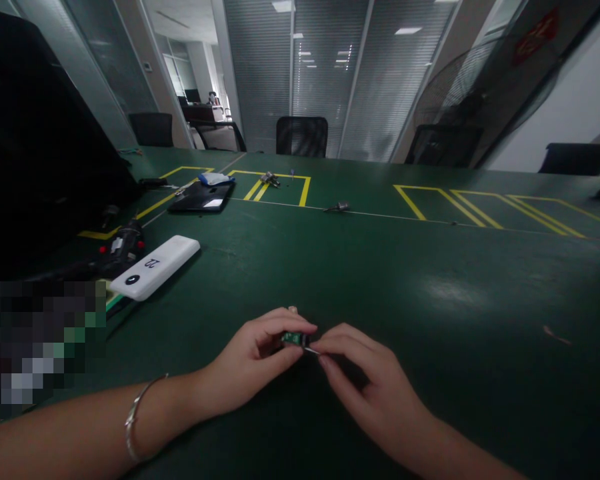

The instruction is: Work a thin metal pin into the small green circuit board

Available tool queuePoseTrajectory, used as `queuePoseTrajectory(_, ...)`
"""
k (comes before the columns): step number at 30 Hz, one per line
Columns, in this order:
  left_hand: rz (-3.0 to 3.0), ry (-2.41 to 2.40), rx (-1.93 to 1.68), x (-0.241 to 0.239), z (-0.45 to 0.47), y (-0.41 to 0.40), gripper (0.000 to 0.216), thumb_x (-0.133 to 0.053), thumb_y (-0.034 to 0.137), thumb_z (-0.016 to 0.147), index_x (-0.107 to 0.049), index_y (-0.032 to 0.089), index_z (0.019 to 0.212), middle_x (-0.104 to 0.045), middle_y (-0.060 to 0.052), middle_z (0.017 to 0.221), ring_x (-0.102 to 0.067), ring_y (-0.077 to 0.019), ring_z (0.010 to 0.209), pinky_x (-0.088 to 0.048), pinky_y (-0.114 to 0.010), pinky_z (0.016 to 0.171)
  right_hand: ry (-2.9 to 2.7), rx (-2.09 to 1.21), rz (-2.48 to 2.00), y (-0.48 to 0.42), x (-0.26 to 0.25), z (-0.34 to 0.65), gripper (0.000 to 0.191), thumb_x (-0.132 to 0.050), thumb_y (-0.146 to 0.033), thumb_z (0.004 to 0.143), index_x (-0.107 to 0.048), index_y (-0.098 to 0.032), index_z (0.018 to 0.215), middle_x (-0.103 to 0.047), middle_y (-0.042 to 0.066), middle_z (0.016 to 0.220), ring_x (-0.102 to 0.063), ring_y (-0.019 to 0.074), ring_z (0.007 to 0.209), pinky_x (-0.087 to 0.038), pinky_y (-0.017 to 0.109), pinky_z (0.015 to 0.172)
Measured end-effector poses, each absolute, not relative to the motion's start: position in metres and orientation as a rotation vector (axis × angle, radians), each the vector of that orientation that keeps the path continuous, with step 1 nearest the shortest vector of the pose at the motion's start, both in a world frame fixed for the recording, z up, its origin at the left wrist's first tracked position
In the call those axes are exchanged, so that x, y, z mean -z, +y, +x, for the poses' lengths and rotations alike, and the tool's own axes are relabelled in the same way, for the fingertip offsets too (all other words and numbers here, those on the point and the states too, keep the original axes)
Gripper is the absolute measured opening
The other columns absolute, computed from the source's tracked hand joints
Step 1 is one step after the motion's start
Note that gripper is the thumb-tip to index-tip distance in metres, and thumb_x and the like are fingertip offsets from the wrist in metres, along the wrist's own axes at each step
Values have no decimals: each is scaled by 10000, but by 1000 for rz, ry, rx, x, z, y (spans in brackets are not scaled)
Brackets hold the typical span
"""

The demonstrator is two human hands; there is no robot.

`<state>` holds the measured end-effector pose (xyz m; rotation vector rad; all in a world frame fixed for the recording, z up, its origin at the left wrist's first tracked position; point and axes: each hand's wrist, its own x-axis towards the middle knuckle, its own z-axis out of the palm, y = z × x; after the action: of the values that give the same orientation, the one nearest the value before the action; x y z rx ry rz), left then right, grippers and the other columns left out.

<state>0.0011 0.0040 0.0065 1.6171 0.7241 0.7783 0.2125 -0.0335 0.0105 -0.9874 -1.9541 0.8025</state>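
My left hand [265,350] is closed, thumb and fingers pinching a small green circuit board [293,339] with a dark part at its right end. My right hand [365,370] is also closed, its thumb and forefinger gripping a thin silvery rod [311,350]. The rod's left tip meets the dark end of the board; whether it sits inside or only touches is too small to tell. Both hands are held close together just above the green tabletop [300,267]. Fingers hide part of the board and most of the rod.
A white power bank [157,267] marked 22 lies to the left, near a black device with red buttons [125,243]. Farther back are a black flat case [200,198], a blue-and-white packet [215,179], small metal parts [270,179] and a dark pointed piece [339,207].
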Motion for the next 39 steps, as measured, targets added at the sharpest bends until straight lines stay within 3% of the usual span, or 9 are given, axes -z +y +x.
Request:
queuePoseTrajectory(4,1732,650,-723,-11,0,4,324,-542,161,938,-638,212,1243,-644,-89,1249,-538,-236,1240,-214,-487,1175,-1935,-781,-1049,-30,-9,213,226,-534,-92,913,-675,-224,1031,-666,37,933,-646,154,846,-524,283,744)
queuePoseTrajectory(11,1439,668,-718,-5,4,1,256,-547,217,945,-586,172,1195,-605,-120,1235,-556,-258,1192,-412,-457,1028,-1933,-772,-1009,-33,-8,214,235,-545,-88,909,-669,-230,1048,-665,27,928,-644,143,845,-521,270,742)
queuePoseTrajectory(17,1257,570,-733,-5,5,0,211,-651,222,896,-565,185,1084,-564,-114,1319,-549,-256,1223,-395,-442,1039,-1959,-797,-951,-34,-8,213,279,-555,-63,900,-669,-243,1079,-680,26,970,-658,144,888,-533,270,793)
queuePoseTrajectory(24,1288,635,-765,-2,3,4,142,-494,232,985,-584,170,1076,-582,-128,1328,-501,-246,1276,-391,-400,1019,-1953,-768,-955,-33,-10,213,289,-543,-69,903,-683,-231,1097,-684,51,984,-666,167,912,-547,292,805)
queuePoseTrajectory(30,1333,649,-739,3,3,2,366,-571,148,924,-522,229,1277,-547,-91,1328,-575,-220,1151,-456,-387,973,-1938,-753,-958,-32,-8,212,294,-550,-67,904,-690,-229,1106,-688,54,993,-664,155,917,-548,268,802)
queuePoseTrajectory(33,1469,697,-717,2,3,1,325,-576,135,913,-606,218,1225,-571,-86,1245,-582,-216,1115,-496,-346,911,-1944,-768,-941,-32,-8,212,295,-552,-65,904,-694,-235,1098,-691,48,995,-664,146,904,-544,257,788)
queuePoseTrajectory(39,1526,793,-848,1,3,2,201,-651,141,865,-698,190,1054,-598,-47,997,-624,-154,849,-532,-281,752,-1919,-674,-1007,-31,-6,215,307,-550,-74,897,-674,-244,1120,-692,33,954,-665,147,856,-544,268,745)
